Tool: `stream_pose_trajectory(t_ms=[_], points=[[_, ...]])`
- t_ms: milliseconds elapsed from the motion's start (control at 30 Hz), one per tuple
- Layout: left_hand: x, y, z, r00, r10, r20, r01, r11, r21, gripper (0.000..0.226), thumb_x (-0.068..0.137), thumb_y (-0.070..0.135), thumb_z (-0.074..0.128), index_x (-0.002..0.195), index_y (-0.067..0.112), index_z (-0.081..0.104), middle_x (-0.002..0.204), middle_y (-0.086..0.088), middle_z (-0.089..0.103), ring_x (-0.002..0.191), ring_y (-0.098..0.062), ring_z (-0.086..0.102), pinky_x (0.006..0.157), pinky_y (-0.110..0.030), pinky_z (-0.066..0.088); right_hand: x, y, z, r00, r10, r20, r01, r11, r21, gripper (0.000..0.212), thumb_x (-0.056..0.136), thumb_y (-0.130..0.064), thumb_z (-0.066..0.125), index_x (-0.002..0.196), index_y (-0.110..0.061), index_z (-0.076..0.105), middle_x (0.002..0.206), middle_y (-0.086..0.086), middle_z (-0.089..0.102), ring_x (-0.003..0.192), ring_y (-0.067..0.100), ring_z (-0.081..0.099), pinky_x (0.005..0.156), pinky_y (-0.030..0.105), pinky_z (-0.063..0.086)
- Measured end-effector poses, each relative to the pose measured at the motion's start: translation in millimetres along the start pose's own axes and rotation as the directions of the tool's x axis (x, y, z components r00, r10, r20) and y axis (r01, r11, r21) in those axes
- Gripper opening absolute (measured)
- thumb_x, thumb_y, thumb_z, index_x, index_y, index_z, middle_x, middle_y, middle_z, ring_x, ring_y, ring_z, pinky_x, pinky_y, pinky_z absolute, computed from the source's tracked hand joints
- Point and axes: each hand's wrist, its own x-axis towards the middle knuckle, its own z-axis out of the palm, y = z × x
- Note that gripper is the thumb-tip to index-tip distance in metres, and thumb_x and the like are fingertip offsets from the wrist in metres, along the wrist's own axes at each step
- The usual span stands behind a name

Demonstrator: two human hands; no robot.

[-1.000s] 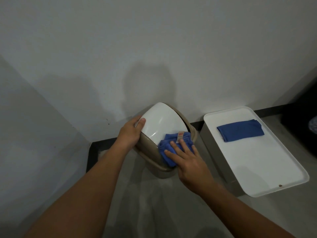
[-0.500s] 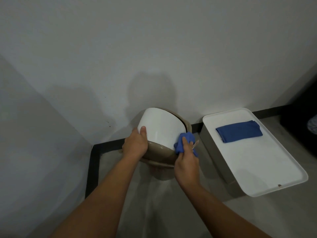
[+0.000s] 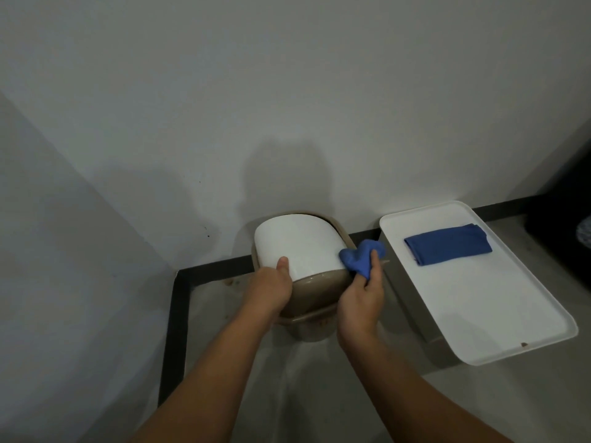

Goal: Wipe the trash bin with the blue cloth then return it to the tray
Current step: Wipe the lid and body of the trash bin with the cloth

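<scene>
Head view, one entry per item.

Small beige plastic trash bin [image 3: 315, 284] with a white domed swing lid [image 3: 299, 246]: stood on the grey floor [image 3: 319, 394] in a corner, close against the white wall [image 3: 287, 91] and its dark baseboard [image 3: 208, 270]. The lid's white face was turned toward the camera.

Left hand [image 3: 268, 290]: closed around the bin's left front edge, thumb laid on the white lid, fingers wrapped over the beige rim below.

Right hand [image 3: 361, 302]: closed on a crumpled blue cloth [image 3: 361, 259], thumb pointing up along the fabric. The cloth was bunched and pressed against the lid's right edge, between the bin and the tray.

White rectangular plastic tray [image 3: 479, 302]: rested on top of a grey box [image 3: 412, 302], just beside the bin on its right. A small dark speck showed near its front rim.

Second blue cloth, folded flat [image 3: 447, 247]: lay on the tray's far half, apart from both hands.

Both forearms were bare and reached in from the bottom edge.
</scene>
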Motion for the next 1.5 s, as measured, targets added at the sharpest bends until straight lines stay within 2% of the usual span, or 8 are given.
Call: stream_pose_trajectory(t_ms=[167,367,500,600,667,1067,1367,1500], points=[[-12.0,7.1,17.2,0.998,0.002,0.062,0.001,0.999,-0.053,0.063,0.093,0.051,0.031,0.122,-0.002,0.047,0.122,-0.026,0.056,0.104,-0.041,0.059,0.089,-0.05,0.051,-11.4,8.2,5.6,1.0,-0.021,-0.023,0.021,1.0,-0.013,0.045,0.096,-0.022,0.036,0.136,-0.042,0.029,0.14,0.011,0.045,0.121,0.026,0.047,0.104,0.045,0.039],[-5.9,-1.7,-0.6,0.996,0.037,0.081,-0.034,0.999,-0.038,0.068,0.085,0.062,0.038,0.103,0.0,0.059,0.092,-0.022,0.069,0.071,-0.033,0.07,0.064,-0.042,0.06,11.9,-9.9,-10.3,0.992,-0.032,-0.121,0.048,0.991,0.126,0.042,0.096,-0.019,0.036,0.135,-0.035,0.036,0.143,0.001,0.041,0.124,0.014,0.041,0.099,0.028,0.033],[40.1,5.5,-40.3,0.943,0.303,-0.134,-0.304,0.953,0.015,0.093,0.071,0.07,0.055,0.142,0.017,0.025,0.145,-0.018,0.037,0.129,-0.035,0.042,0.103,-0.049,0.039,47.9,-33.7,-14.3,0.991,-0.049,-0.127,0.063,0.992,0.108,0.043,0.096,-0.015,0.032,0.135,-0.031,0.036,0.144,0.005,0.039,0.129,0.022,0.038,0.109,0.036,0.03],[61.4,19.1,-45.1,0.852,0.483,0.201,-0.511,0.851,0.121,0.12,0.053,0.066,0.071,0.146,0.037,0.001,0.158,-0.009,0.003,0.145,-0.023,0.008,0.116,-0.043,0.015,54.3,-34.3,-6.8,0.999,-0.021,-0.049,0.026,0.994,0.104,0.043,0.096,-0.012,0.031,0.134,-0.031,0.038,0.144,0.005,0.04,0.128,0.022,0.04,0.111,0.04,0.031],[72.5,17.6,-46.6,0.814,0.462,0.351,-0.553,0.802,0.225,0.129,0.045,0.058,0.082,0.144,0.045,0.0,0.156,-0.006,0.002,0.143,-0.025,0.011,0.114,-0.041,0.016,53.7,-27.8,-6.2,1.0,-0.002,-0.012,0.003,0.994,0.109,0.043,0.096,-0.013,0.032,0.133,-0.033,0.039,0.144,0.003,0.04,0.128,0.021,0.04,0.11,0.039,0.031],[56.9,-9.7,-31.2,0.872,0.46,0.166,-0.488,0.837,0.248,0.136,0.026,0.06,0.084,0.137,0.058,0.005,0.143,-0.008,0.019,0.133,-0.035,0.027,0.107,-0.049,0.032,-1.3,4.4,-2.5,0.999,0.046,0.003,-0.046,0.999,-0.019,0.04,0.097,-0.024,0.03,0.135,-0.037,0.033,0.135,0.004,0.048,0.119,0.024,0.047,0.101,0.037,0.038],[32.8,-12.6,-16.3,0.916,0.4,0.04,-0.398,0.891,0.217,0.136,0.031,0.062,0.083,0.14,0.05,0.003,0.137,-0.011,0.023,0.129,-0.038,0.032,0.106,-0.048,0.035,-34.2,12.5,-15.5,0.986,0.138,0.096,-0.138,0.99,-0.005,0.038,0.097,-0.025,0.034,0.135,-0.03,0.036,0.121,0.004,0.053,0.107,0.023,0.053,0.094,0.043,0.045],[12.6,-3.1,13.1,0.944,0.317,-0.096,-0.294,0.935,0.197,0.121,0.045,0.069,0.074,0.141,0.047,0.005,0.135,-0.015,0.025,0.123,-0.04,0.038,0.101,-0.046,0.037,17.8,-18.5,-47.2,0.987,0.155,-0.035,-0.151,0.984,0.094,0.034,0.09,-0.016,0.041,0.123,-0.016,0.05,0.114,0.017,0.059,0.104,0.034,0.057,0.091,0.049,0.047]])
